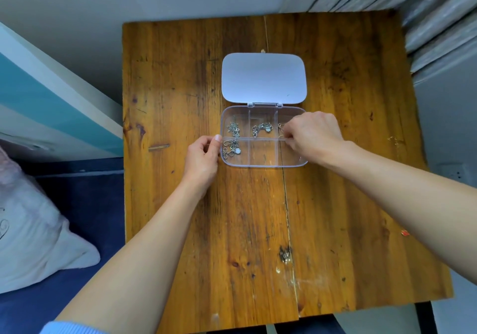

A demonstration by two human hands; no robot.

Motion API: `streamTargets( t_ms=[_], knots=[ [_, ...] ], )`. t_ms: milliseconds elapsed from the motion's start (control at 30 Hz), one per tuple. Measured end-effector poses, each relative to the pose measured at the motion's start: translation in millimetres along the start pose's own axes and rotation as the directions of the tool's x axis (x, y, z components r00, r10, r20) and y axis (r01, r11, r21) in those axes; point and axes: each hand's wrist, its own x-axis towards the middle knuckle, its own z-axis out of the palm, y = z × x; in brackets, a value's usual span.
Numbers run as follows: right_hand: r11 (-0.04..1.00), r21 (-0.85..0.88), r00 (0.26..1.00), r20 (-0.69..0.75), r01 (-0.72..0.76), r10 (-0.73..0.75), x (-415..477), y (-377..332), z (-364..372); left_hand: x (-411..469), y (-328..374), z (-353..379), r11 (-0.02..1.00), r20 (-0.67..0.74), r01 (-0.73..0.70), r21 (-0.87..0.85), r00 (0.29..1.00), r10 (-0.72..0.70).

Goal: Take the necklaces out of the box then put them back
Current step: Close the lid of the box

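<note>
Clear box (263, 162) sits mid-frame on the wooden table (180, 75), white lid (263, 77) flipped open & lying flat toward the top of the frame, so all 6 compartments are reachable. Left hand (204, 158) rests vs. the box's left wall, thumb tip on the rim, fingers curled; prob. bracing it so the light plastic won't slide. It isn't holding any chain.

Right hand (313, 133) is over the upper-right compartment, fingertips (287, 137) pinched together at a gold-ish necklace (280, 127) there. Looks like a closed pinch on the chain, but most of that chain is hidden under the hand.

3 more silver necklaces in the box: one upper-left (233, 128), one upper-middle (262, 129), one lower-left (231, 149). Lower-middle & lower-right compartments look empty. None seen on the table.

Judgement: either the first take-out or a late put-back; can't tell which.
</note>
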Motion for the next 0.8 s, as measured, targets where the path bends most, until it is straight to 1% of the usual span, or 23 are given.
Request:
streamTargets(
  t_ms=[33,100,167,200,267,367,400,433,500,533,567,633,667,700,733,800],
  knots=[
    [0.999,0.037,1.000,0.019,-0.005,0.004,0.5,2.0,-1.5,0.3,-0.1,-0.2,1.000,0.000,0.003,0.002,1.000,-0.003],
    [0.982,0.186,0.999,0.027,-0.023,0.019,-2.8,7.5,-9.1,1.2,-1.3,-0.1,1.000,0.000,0.004,0.001,1.000,-0.004],
    [0.940,0.334,0.997,-0.015,-0.068,0.078,-5.6,14.1,-18.5,2.1,-3.4,0.3,1.000,-0.004,0.005,-0.003,1.000,-0.005],
    [0.922,0.376,0.992,-0.036,-0.095,0.117,-5.1,17.0,-21.8,2.6,-4.4,0.6,1.000,-0.007,0.007,-0.006,1.000,-0.007],
    [0.910,0.389,0.985,-0.040,-0.140,0.168,-1.0,19.9,-23.2,3.5,-5.9,0.9,1.000,-0.014,0.013,-0.014,1.000,-0.013],
    [0.914,0.376,0.988,0.027,-0.153,0.154,5.8,17.7,-19.8,4.3,-6.4,1.1,1.000,-0.015,0.021,-0.013,1.000,-0.021],
    [0.903,0.395,0.984,0.022,-0.169,0.175,8.0,18.0,-20.4,4.9,-6.7,1.1,1.000,-0.015,0.020,-0.012,1.000,-0.021],
    [0.880,0.432,0.975,-0.012,-0.196,0.223,10.5,19.1,-21.9,5.2,-6.5,1.0,1.000,-0.013,0.022,-0.008,1.000,-0.022],
    [0.798,0.538,0.922,-0.095,-0.271,0.377,18.6,24.0,-28.0,6.0,-6.7,0.5,1.000,-0.012,0.026,0.000,1.000,-0.026],
    [0.738,0.596,0.885,-0.094,-0.317,0.456,25.7,27.0,-30.5,6.3,-6.8,0.2,1.000,-0.012,0.026,0.003,1.000,-0.026],
    [0.654,0.660,0.851,-0.044,-0.369,0.524,34.5,29.5,-33.1,5.9,-6.4,0.0,1.000,-0.010,0.026,0.002,1.000,-0.026],
    [0.395,0.774,0.774,0.185,-0.494,0.605,55.6,32.5,-36.4,5.4,-6.2,-0.3,1.000,-0.006,0.024,0.000,1.000,-0.024],
    [0.268,0.796,0.740,0.304,-0.544,0.600,64.3,32.7,-37.5,5.1,-6.1,-0.3,1.000,-0.003,0.023,-0.001,1.000,-0.023],
    [0.195,0.788,0.720,0.392,-0.584,0.572,69.9,32.6,-39.5,4.6,-5.5,-0.3,1.000,0.001,0.023,-0.003,1.000,-0.023],
    [0.191,0.769,0.715,0.431,-0.611,0.551,73.1,33.2,-40.3,4.3,-4.9,-0.2,1.000,0.005,0.024,-0.003,1.000,-0.024],
    [0.259,0.756,0.745,0.411,-0.601,0.526,75.1,36.4,-40.0,4.1,-4.1,-0.6,1.000,0.008,0.024,0.001,1.000,-0.024]
  ],
)
